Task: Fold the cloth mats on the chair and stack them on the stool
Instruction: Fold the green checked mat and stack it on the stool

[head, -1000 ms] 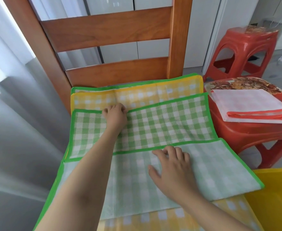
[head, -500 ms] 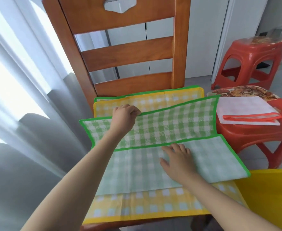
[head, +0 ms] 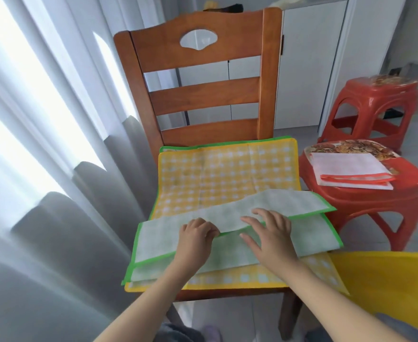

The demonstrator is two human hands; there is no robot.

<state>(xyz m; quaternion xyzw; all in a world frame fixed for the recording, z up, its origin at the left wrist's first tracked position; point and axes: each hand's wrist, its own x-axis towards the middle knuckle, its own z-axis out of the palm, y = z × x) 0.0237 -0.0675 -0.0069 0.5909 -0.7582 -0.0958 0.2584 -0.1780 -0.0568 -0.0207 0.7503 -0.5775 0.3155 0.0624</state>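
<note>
With my fingers curled round its green-trimmed edge, my left hand [head: 197, 236] pinches the folded-over flap of the pale green checked cloth mat [head: 230, 239], while my right hand [head: 268, 233] lies flat on the same flap just beside it, fingers spread and pressing down. That green mat lies across the front half of the seat, folded lengthwise so its pale underside faces up, its near layer showing below the flap. Beneath it I see a yellow checked cloth mat with a yellow border [head: 224, 178], spread flat over the seat of the brown wooden slat-back chair [head: 203, 58], with a green edge of another mat peeking out behind it at the chair's back. To my right, just beside the chair, stands a red plastic stool with a patterned top [head: 366, 193]; a folded white cloth mat with an orange border [head: 348, 171] rests on it. A second red plastic stool [head: 376, 104] stands farther back. Grey sheer curtains [head: 42, 169] hang to my left, and a yellow plastic surface [head: 390, 285] fills the lower right corner.
</note>
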